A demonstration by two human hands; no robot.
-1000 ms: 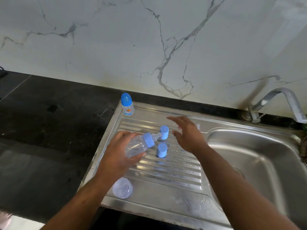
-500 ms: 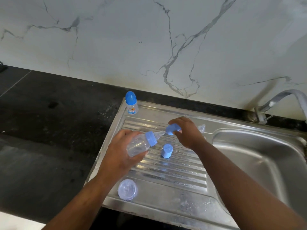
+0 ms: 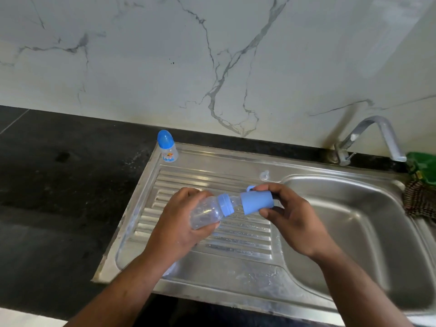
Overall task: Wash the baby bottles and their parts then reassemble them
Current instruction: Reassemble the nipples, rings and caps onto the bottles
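My left hand [image 3: 181, 223] grips a clear baby bottle [image 3: 207, 212] on its side, its blue collar and teat pointing right. A blue cap [image 3: 257, 201] is pinched between the thumb and fingers of my right hand [image 3: 290, 215], its open end over the tip of the teat. Both hands hover above the ribbed steel drainboard [image 3: 236, 234]. An assembled small bottle with a blue cap [image 3: 167, 147] stands upright at the drainboard's far left corner. A loose clear teat [image 3: 264, 175] lies near the basin's far edge. A second blue cap [image 3: 250, 188] peeks out behind my right fingers.
The steel sink basin [image 3: 354, 232] lies to the right, with the tap [image 3: 368, 138] arching over its far edge. A green object [image 3: 422, 166] and a dark scrubber [image 3: 420, 201] sit at the far right. Black countertop [image 3: 59, 185] spreads to the left. Part of a clear piece [image 3: 170, 270] shows under my left forearm.
My right hand picked a blue cap off the drainboard and brought it to the bottle's teat. The bottle has been raised a little by my left hand. The camera moved closer.
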